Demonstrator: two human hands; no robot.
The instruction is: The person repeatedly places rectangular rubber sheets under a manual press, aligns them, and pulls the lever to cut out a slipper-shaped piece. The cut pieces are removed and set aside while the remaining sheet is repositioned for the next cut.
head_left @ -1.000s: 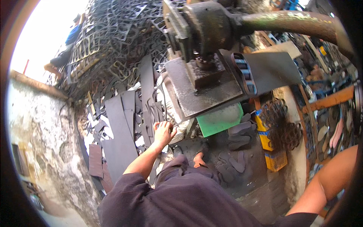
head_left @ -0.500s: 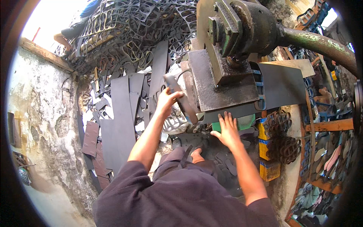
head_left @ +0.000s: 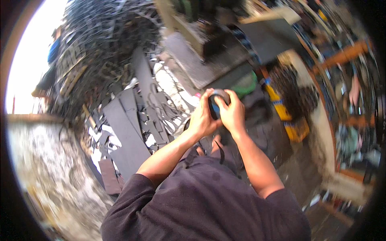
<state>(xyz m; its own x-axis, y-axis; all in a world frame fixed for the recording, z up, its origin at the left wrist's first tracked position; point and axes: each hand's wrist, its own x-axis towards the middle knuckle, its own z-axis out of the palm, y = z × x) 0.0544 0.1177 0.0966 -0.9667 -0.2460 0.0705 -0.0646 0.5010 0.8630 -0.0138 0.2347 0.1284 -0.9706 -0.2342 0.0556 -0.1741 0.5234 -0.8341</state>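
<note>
In front of my body, just short of the press (head_left: 189, 58), both hands close around a sole cutting die (head_left: 221, 93), a dark curved metal band with blue inside. My left hand (head_left: 203, 120) grips its left side. On the other side my right hand (head_left: 233, 114) wraps it, thumb lying over the opening. Fingers cover much of the die, and motion blurs the picture. Beyond my right hand, a green piece (head_left: 246, 85) shows at the press's near edge. A dark sheet (head_left: 271, 40) extends right from the press.
Dark sheets (head_left: 124, 140) and cut scraps lie left of the press. A heap of perforated offcuts (head_left: 108, 36) rises behind them. Yellow crates (head_left: 296, 130) and hanging offcuts (head_left: 289, 88) stand at the right, near wooden shelves (head_left: 345, 56). A stained wall (head_left: 52, 160) borders the left.
My right hand has left the dark sheet at the press and joined my left hand on the die. The die has come nearer my body's middle. The whole view has shifted and turned.
</note>
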